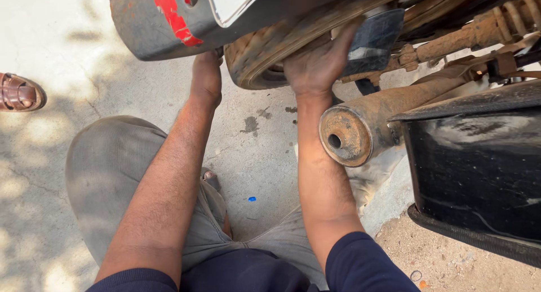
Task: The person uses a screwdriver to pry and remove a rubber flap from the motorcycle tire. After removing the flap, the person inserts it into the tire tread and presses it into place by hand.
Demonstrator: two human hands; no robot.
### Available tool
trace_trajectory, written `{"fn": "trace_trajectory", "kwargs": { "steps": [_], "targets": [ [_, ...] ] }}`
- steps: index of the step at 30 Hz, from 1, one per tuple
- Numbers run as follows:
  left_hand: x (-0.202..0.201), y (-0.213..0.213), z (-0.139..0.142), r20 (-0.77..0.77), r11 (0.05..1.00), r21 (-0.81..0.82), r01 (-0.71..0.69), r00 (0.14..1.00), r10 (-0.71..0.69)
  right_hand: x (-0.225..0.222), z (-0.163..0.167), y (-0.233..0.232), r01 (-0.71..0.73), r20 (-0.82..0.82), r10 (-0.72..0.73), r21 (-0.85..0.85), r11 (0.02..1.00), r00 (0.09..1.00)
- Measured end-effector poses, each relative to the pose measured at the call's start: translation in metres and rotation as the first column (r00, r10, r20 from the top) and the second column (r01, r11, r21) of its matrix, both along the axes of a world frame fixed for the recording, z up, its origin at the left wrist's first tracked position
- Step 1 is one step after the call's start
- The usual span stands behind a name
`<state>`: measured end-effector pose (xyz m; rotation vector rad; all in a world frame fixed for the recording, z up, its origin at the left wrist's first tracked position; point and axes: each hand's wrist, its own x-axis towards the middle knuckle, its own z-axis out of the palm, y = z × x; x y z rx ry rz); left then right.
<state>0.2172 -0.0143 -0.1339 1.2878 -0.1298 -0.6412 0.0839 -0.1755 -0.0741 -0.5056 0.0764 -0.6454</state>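
Left hand (206, 78) and right hand (316, 66) each have their grip closed on the worn tyre (265, 49), raised off the concrete floor (51, 38) under the fender (163, 21). Judgement: keep both holds level, clear of rusty axle tube (352, 131).

Left hand (206, 78): fingers hidden behind the grey-and-red body panel (163, 27). Right hand (316, 66): fingertips out of sight over the dusty wheel (265, 55), grip unclear. Wheel: upper part concealed. Brown sandal (20, 93): cut off at left edge. Black panel (479, 168): cropped at right edge.
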Motion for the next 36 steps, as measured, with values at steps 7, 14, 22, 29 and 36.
{"fn": "trace_trajectory", "kwargs": {
  "steps": [7, 14, 22, 29, 36],
  "targets": [
    [-0.024, 0.01, 0.033, 0.143, 0.984, 0.15, 0.098, 0.983, -0.119, 0.001, -0.071, -0.024, -0.572, -0.498, -0.583, -0.817, 0.068, 0.642],
    [-0.03, 0.013, 0.052, 0.188, 0.987, 0.153, 0.049, 0.979, -0.077, -0.043, -0.103, -0.001, -0.618, -0.371, -0.62, -0.749, -0.24, 0.691],
    [-0.003, -0.02, -0.008, 0.029, 0.985, -0.052, -0.162, 0.986, 0.164, -0.048, -0.122, 0.048, -0.561, -0.219, -0.843, -0.82, -0.114, 0.492],
    [0.063, 0.05, -0.036, -0.242, 0.976, 0.052, -0.212, 0.946, 0.218, -0.034, -0.047, 0.086, -0.356, -0.496, -0.621, -0.868, 0.345, 0.607],
    [0.011, -0.041, -0.037, -0.273, 0.984, -0.124, -0.126, 0.958, 0.088, -0.026, 0.036, 0.058, 0.126, -0.259, -0.357, -0.625, 0.77, 0.898]
  ]
}}
